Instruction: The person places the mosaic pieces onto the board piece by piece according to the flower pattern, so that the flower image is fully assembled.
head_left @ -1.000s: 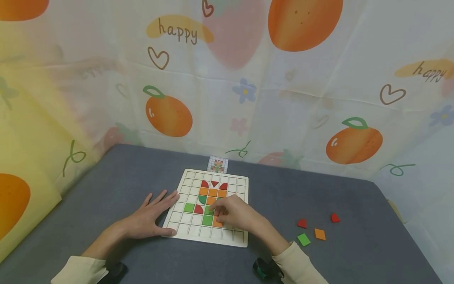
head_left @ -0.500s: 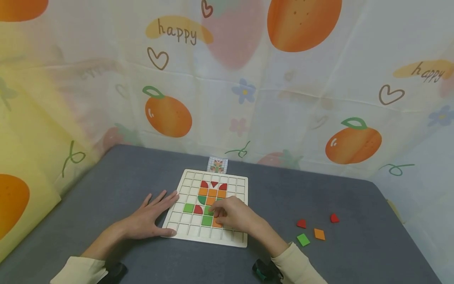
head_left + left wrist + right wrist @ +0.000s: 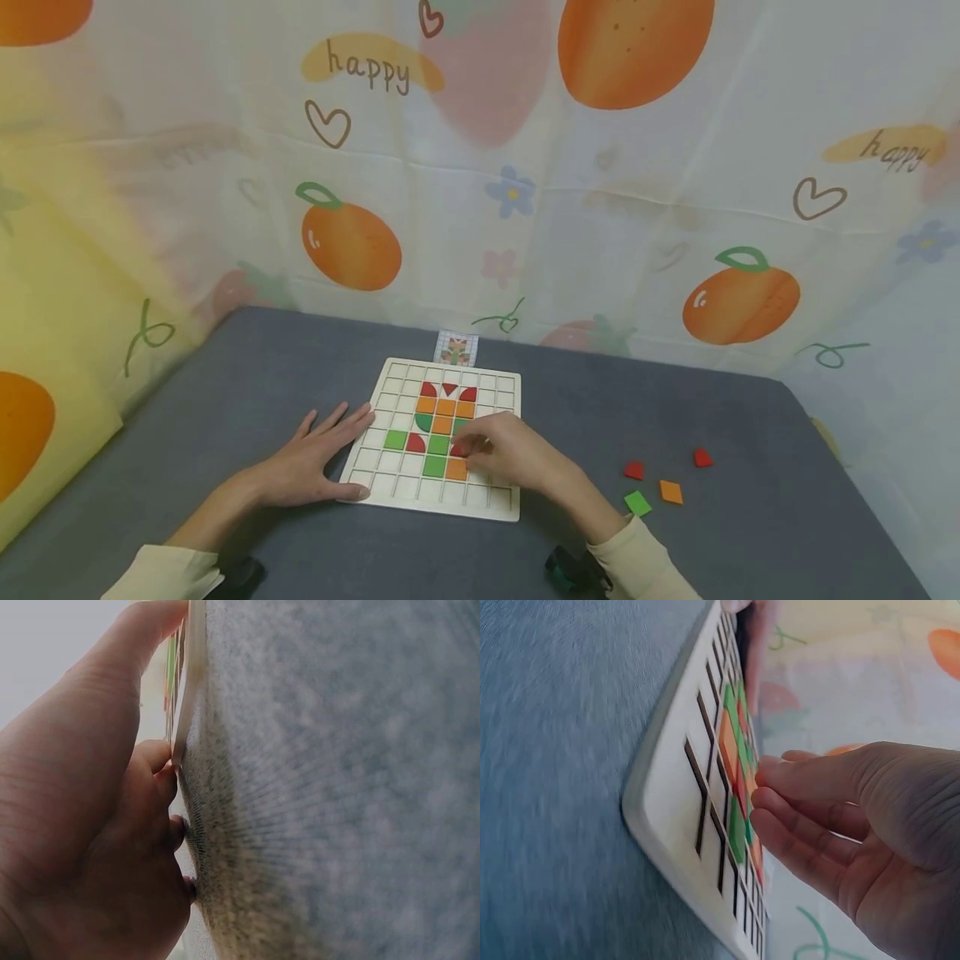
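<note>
A white grid board (image 3: 491, 383) lies on the dark grey table, with red, orange and green tiles forming a pattern in its cells. My left hand (image 3: 307, 465) rests at its left side, fingers spread along the edge and thumb at the near-left corner. Over the board's right half is my right hand (image 3: 513, 450), fingers loosely bent. Its fingertips are close over a partly covered red tile (image 3: 457, 451), beside a green tile (image 3: 438, 444) and above an orange tile (image 3: 456, 469). In the right wrist view, no tile shows between the thumb and fingers (image 3: 776, 796).
A small pattern card (image 3: 456, 348) lies behind the board. To the right on the table are two loose red tiles, one nearer (image 3: 633, 471), plus an orange tile (image 3: 671, 492) and a green tile (image 3: 637, 503). A printed cloth (image 3: 450, 233) hangs behind the table.
My right hand has shifted slightly right, uncovering more of the green tile and part of the red tile. The left hand stays at the board's edge.
</note>
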Demonstrator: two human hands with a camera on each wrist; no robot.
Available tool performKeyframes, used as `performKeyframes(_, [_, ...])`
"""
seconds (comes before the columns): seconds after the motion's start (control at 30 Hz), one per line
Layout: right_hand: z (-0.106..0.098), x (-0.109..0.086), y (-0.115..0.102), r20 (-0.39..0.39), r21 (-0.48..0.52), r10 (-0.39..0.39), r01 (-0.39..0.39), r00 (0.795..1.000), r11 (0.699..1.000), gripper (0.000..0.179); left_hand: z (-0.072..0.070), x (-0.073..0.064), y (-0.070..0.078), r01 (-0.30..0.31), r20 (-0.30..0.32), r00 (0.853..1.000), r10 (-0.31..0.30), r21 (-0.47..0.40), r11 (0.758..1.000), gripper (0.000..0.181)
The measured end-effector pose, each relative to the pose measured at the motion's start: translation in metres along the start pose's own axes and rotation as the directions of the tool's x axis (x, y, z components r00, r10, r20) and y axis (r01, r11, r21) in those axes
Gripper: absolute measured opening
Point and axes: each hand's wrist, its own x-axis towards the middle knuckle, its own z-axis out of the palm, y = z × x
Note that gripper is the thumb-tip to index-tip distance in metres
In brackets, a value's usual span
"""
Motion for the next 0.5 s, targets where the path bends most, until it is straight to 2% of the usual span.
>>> performKeyframes(0.27, [-0.020,-0.027,0.017,-0.070,-0.040,0.047,-0.050,0.996,0.998,0.024,0.001,0.000,-0.001,0.017,0.011,1.000,-0.017,0.004,1.000,0.106])
performKeyframes(0.5, [-0.038,-0.054,0.037,-0.119,0.008,0.116,-0.116,0.986,0.993,0.028,0.001,-0.001,0.000,0.013,0.003,1.000,-0.013,0.005,1.000,0.106])
